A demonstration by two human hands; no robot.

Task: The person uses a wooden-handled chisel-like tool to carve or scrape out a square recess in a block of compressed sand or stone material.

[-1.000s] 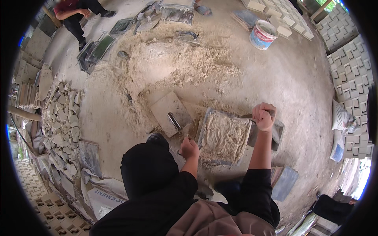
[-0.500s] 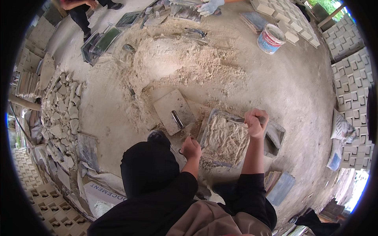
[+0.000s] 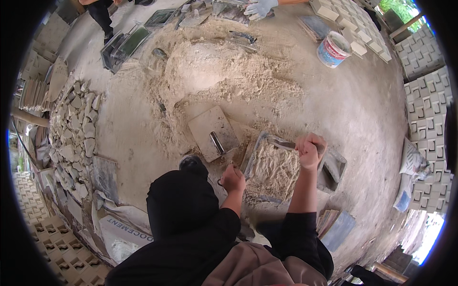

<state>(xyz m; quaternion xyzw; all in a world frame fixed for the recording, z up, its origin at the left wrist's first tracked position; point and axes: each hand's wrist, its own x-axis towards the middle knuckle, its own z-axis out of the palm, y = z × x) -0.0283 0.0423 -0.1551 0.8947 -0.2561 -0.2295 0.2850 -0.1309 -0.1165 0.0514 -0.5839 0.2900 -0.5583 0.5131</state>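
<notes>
My right hand (image 3: 310, 150) is wrapped round the handle of a trowel (image 3: 281, 143). The trowel's blade lies over the far part of a rectangular mould (image 3: 255, 152), which is filled with a rough, pale sandy mix (image 3: 273, 172). At the mould's left side my left hand (image 3: 233, 178) is closed, with a small dark curved piece showing beside it; what it grips is mostly hidden. Left of the mould lies a square board (image 3: 205, 128) with a shiny metal cylinder (image 3: 216, 142) on it.
A sand heap (image 3: 200, 66) spreads ahead. Right of the mould sits a grey block-like frame (image 3: 332, 169). A paint bucket (image 3: 334, 50) stands far right, near stacked pale blocks (image 3: 353, 28). Broken rubble (image 3: 71, 138) lies left. A co-worker's gloved hand (image 3: 261, 8) shows at the top.
The trowel blade has shifted slightly away from me and left toward the mould's far edge, exposing more of the blade. My left hand stays at the mould's left side. The whole view has tilted slightly.
</notes>
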